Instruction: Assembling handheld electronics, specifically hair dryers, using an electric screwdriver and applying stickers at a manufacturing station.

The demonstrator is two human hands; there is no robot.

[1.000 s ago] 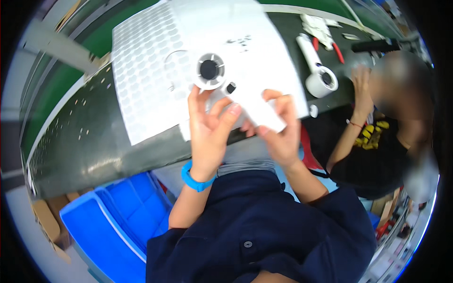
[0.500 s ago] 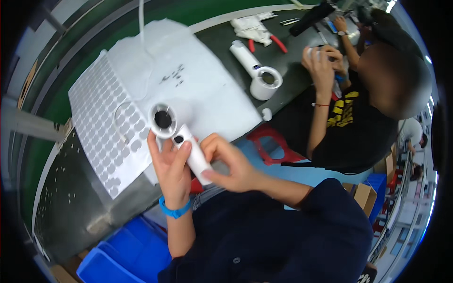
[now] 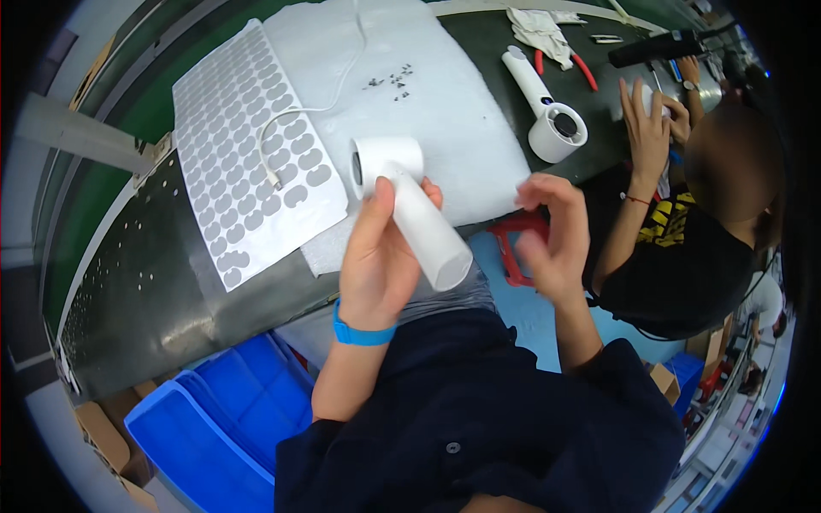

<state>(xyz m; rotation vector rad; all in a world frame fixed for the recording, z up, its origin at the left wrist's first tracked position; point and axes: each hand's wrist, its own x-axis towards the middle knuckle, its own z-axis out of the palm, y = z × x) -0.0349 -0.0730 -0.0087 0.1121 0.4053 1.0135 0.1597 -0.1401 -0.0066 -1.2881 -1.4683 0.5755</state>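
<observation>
A white handheld fan [image 3: 428,231] lies in my left hand [image 3: 376,265], which wears a blue wristband. My left fingers and thumb wrap round its neck, where the round head meets the handle. The handle slants down to the right and its plain end faces me. My right hand [image 3: 560,231] is off the fan, raised to its right with the fingers bent and apart, and nothing shows in it. Past the right hand, a second white handheld fan [image 3: 560,132] lies on the dark table.
White foam sheeting [image 3: 453,103] bears small black bits [image 3: 398,81] and a white cable [image 3: 299,109]. Beside it lies a sheet of grey stickers [image 3: 248,154]. Red-handled pliers [image 3: 584,73] and a white glove [image 3: 540,30] lie farther back. A co-worker [image 3: 676,248] sits at right. Blue bins [image 3: 197,436] stand below left.
My right hand has let go of the fan and moved right. In my left hand the fan has turned, so its head opening now faces left. The view has shifted.
</observation>
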